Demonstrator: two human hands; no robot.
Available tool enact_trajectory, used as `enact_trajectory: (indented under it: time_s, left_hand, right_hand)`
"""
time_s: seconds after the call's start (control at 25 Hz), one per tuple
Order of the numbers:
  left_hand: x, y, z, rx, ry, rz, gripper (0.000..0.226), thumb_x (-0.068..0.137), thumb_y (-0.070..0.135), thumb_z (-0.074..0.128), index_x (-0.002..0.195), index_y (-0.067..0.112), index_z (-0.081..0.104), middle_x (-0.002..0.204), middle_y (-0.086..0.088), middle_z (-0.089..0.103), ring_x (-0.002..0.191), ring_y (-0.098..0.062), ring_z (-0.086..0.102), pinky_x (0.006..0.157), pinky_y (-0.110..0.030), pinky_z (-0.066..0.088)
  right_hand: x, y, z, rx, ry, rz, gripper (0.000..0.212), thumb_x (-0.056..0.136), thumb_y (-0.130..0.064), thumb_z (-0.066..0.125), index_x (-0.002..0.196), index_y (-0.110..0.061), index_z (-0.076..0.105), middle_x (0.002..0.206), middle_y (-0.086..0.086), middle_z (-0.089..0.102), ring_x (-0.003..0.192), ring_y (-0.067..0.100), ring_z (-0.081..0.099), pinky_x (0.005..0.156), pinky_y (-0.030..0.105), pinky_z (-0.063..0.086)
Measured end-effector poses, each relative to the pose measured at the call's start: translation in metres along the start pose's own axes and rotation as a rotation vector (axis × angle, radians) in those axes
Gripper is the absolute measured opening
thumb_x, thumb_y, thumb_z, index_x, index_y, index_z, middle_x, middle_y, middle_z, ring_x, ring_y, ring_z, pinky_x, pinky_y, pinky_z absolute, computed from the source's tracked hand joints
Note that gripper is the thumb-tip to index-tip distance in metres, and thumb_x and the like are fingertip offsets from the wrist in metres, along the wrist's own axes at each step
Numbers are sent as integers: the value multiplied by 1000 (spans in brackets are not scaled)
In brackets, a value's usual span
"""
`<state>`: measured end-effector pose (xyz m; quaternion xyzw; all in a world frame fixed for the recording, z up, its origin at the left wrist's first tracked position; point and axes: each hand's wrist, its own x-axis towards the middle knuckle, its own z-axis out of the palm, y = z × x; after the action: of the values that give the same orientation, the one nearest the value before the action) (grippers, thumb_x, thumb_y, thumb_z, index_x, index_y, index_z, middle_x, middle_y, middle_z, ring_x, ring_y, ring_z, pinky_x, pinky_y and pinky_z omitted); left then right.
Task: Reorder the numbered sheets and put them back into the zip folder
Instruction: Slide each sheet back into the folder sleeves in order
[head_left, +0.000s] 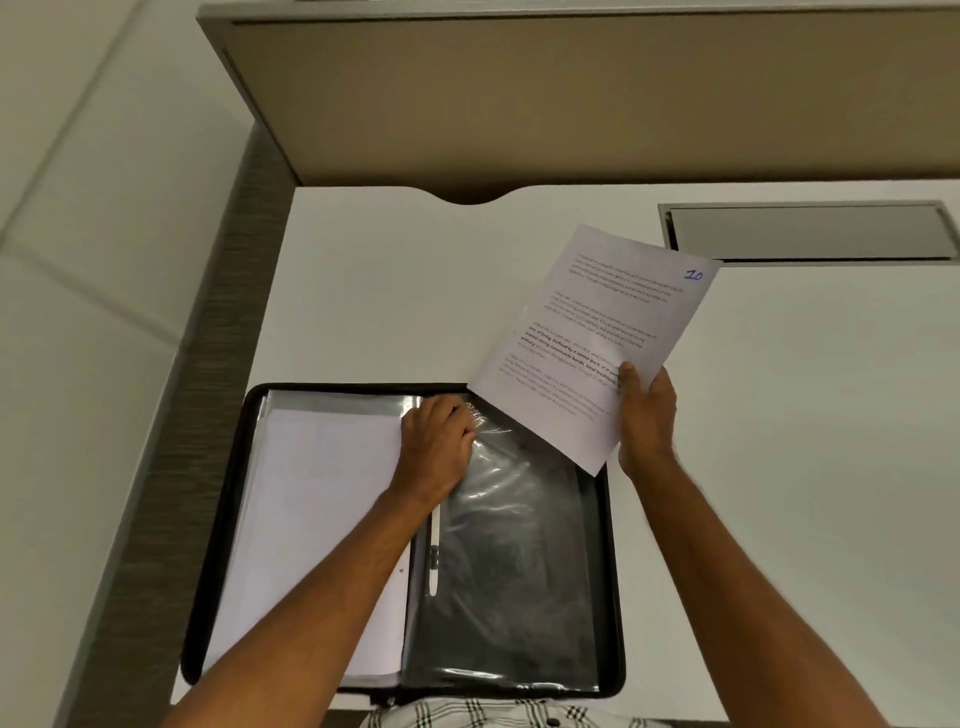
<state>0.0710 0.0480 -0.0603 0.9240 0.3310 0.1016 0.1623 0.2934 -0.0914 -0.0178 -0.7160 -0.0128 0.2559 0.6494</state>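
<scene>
Sheet (597, 332) numbered 10, pinched at its bottom edge by the right hand (647, 410), hangs tilted just right of the open folder (519, 571); left hand (439, 441) grips its plastic sleeve.

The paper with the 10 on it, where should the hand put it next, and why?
Probably slide the paper down into the clear sleeve on the folder's right side. The right hand holds it tilted just above that sleeve, and the left hand grips the sleeve's top edge near the spine, seemingly to open it. The left side already holds a stack of sheets.
</scene>
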Motion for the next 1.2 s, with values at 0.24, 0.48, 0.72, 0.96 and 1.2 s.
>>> enact_trajectory:
  time_s: [0.24, 0.48, 0.72, 0.96, 1.2]
  left_hand:
    - [14, -1, -19, -57, -158, 35, 13, 80, 14, 53, 81, 25, 46, 84, 11, 51, 89, -17, 52, 111, -47, 27]
    - [34, 6, -28, -171, -249, -47, 30, 80, 29, 60, 109, 29, 53, 90, 14, 53, 95, -8, 51, 105, -36, 21]
    - [39, 9, -18, -60, -248, -85, 5, 90, 28, 61, 87, 31, 63, 98, 11, 56, 98, -12, 52, 97, -36, 20]
    - [40, 16, -15, -74, -190, -46, 18, 98, 13, 56, 92, 30, 53, 77, 11, 61, 78, -14, 57, 95, -34, 26]
    - [40, 16, -12, -2, -178, -22, 22, 98, 10, 55, 91, 30, 50, 69, 9, 57, 69, -15, 55, 92, -32, 24]
  right_hand:
    - [-1, 1, 6, 324, -99, 292, 49, 103, -3, 61, 148, -20, 51, 135, 3, 69, 122, 24, 68, 98, 43, 60]
    - [0, 6, 9, 269, -193, 401, 50, 99, 4, 64, 144, -16, 55, 133, 8, 71, 120, 30, 69, 94, 52, 62]
    - [18, -1, 5, 319, -69, 366, 41, 98, -3, 68, 137, -11, 59, 127, 9, 72, 114, 29, 72, 89, 47, 64]
    - [36, -12, 16, 383, -39, 368, 44, 98, -5, 70, 140, -5, 56, 128, 15, 72, 111, 30, 74, 94, 55, 61]
    - [42, -19, 40, 302, -81, 304, 44, 99, -7, 70, 140, -13, 55, 130, 10, 71, 112, 28, 73, 90, 50, 63]
